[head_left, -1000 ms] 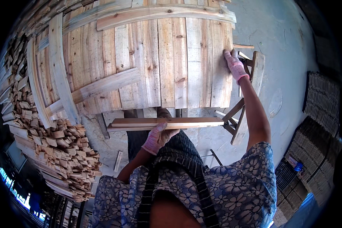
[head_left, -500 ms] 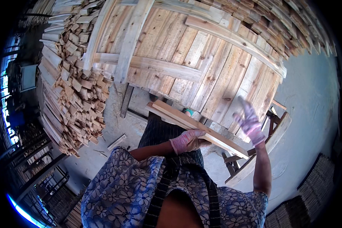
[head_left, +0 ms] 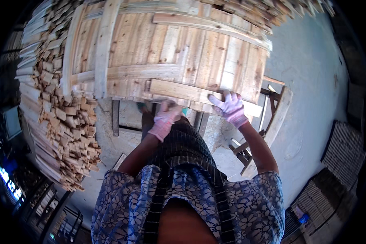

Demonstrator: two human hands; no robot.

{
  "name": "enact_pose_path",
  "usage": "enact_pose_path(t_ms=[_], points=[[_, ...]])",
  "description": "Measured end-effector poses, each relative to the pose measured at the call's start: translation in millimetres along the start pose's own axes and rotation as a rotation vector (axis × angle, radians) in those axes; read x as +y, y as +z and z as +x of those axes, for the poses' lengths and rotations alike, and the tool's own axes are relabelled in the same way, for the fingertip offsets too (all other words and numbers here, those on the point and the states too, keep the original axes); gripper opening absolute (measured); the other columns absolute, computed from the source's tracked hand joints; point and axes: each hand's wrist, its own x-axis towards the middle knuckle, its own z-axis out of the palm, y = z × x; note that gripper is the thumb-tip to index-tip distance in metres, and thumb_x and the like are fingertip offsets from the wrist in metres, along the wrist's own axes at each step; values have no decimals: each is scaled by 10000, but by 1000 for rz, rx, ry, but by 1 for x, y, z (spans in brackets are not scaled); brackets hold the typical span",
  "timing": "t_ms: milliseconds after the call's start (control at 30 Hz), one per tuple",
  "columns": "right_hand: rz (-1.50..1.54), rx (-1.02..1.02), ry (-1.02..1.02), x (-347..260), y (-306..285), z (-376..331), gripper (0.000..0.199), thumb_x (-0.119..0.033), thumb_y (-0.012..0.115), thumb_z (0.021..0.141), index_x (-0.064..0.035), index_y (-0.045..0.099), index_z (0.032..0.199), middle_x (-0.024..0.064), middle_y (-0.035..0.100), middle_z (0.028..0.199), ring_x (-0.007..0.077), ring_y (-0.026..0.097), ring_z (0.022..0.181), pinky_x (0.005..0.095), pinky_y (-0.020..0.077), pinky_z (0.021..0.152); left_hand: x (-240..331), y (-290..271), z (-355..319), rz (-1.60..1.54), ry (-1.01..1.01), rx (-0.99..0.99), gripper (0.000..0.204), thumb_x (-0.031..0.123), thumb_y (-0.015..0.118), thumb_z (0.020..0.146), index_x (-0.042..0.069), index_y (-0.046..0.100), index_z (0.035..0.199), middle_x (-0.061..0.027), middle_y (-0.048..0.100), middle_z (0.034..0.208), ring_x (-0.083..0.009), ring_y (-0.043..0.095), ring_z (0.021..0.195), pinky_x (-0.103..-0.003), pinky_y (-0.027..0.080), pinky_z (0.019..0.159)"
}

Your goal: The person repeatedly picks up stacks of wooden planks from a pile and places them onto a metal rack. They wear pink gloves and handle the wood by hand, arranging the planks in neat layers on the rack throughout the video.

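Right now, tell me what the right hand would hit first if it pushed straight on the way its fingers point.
Probably the large panel of pale vertical wooden boards. The right hand, in a pink-white glove, lies on the loose pale wooden plank, fingers pointing up toward that panel; depth is unclear.
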Motion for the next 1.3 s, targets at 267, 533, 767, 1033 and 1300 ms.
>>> enact_pose_path(t_ms=[267, 533, 767, 1033, 1300], points=[[17, 146, -105, -4, -2, 26, 581, -440, 703, 860, -448, 485, 1398, 95, 500, 1287, 304, 559, 1076, 476, 490, 876, 17, -33, 38, -295, -210, 12, 280, 158, 675, 955, 127, 522, 1188, -97, 658, 958, -302, 697, 859, -465, 587, 701], [20, 10, -100, -24, 2, 16, 623, -316, 715, 894, -227, 475, 1462, 198, 535, 1302, 406, 560, 1065, 537, 481, 897, -5, -96, -8, -168, -103, -31, 614, 409, 797, 839, 115, 502, 1289, -43, 664, 1066, -191, 682, 834, -363, 589, 642], [-622, -284, 16, -36, 17, 20, 854, -622, 625, 822, -242, 391, 1550, 160, 418, 1523, 402, 394, 1368, 640, 322, 1078, -35, -315, -152, 84, 16, 666, 527, 415, 694, 876, 52, 604, 1246, -98, 677, 1067, -183, 662, 902, -329, 536, 778], [691, -398, -693, -538, 1, 245, 417, -200, 605, 986, -11, 568, 1356, 184, 668, 1113, 297, 659, 993, 368, 515, 939, -36, -676, -384, -118, 172, 2022, 431, 362, 677, 930, 57, 605, 1226, -198, 642, 1216, -317, 639, 1120, -424, 520, 938], [1395, -1854, 72, -963, 22, 275, 944, -672, 521, 960, -72, 161, 1594, 233, 443, 1448, 388, 424, 1350, 568, 342, 1128, -19, -849, -458, 107, -355, 1806, 882, 631, 607, 897, 84, 363, 1544, -251, 413, 1534, -444, 377, 1431, -506, 363, 1159]])
